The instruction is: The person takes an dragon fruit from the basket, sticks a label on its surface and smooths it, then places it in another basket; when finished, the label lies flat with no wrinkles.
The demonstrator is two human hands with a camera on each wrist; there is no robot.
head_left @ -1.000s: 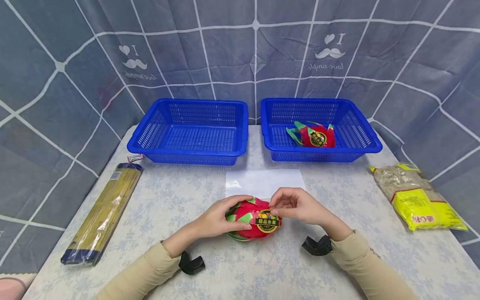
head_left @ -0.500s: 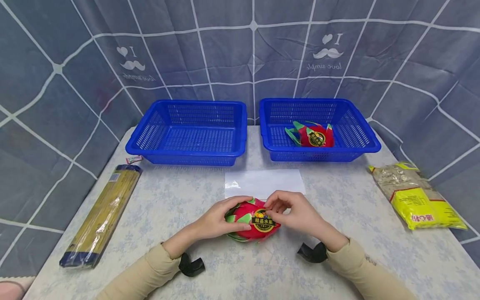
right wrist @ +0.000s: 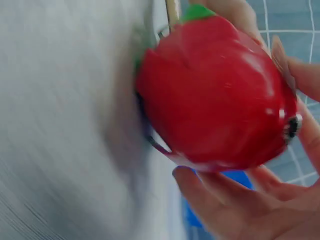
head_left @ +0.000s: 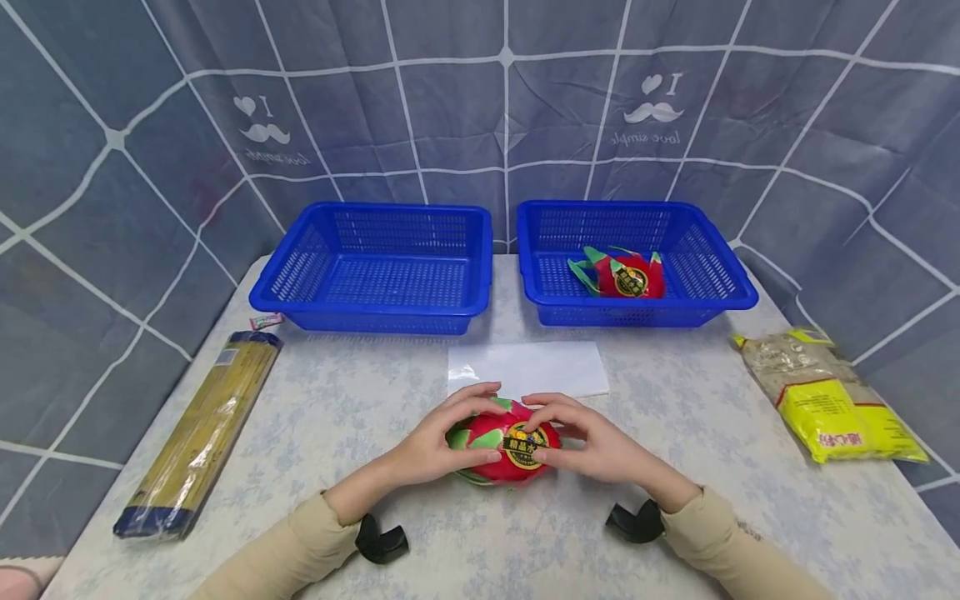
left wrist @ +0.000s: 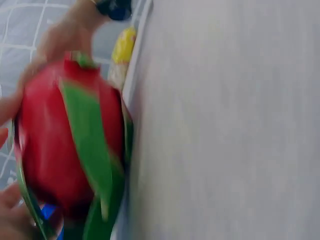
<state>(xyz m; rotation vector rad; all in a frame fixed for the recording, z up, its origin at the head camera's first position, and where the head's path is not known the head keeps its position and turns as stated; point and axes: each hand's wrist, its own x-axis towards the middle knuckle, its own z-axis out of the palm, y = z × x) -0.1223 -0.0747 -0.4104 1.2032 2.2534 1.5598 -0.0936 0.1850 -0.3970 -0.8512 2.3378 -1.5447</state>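
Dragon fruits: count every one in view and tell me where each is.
2. One dragon fruit is between the left hand and the right hand; a second dragon fruit lies in the blue basket on the right.

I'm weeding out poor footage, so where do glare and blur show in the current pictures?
Head view: mostly crisp, with glare on the long yellow packet and the white sheet's left end; left wrist view: tabletop smeared, dragon fruit soft; right wrist view: tabletop blurred, small highlights on the glossy dragon fruit.
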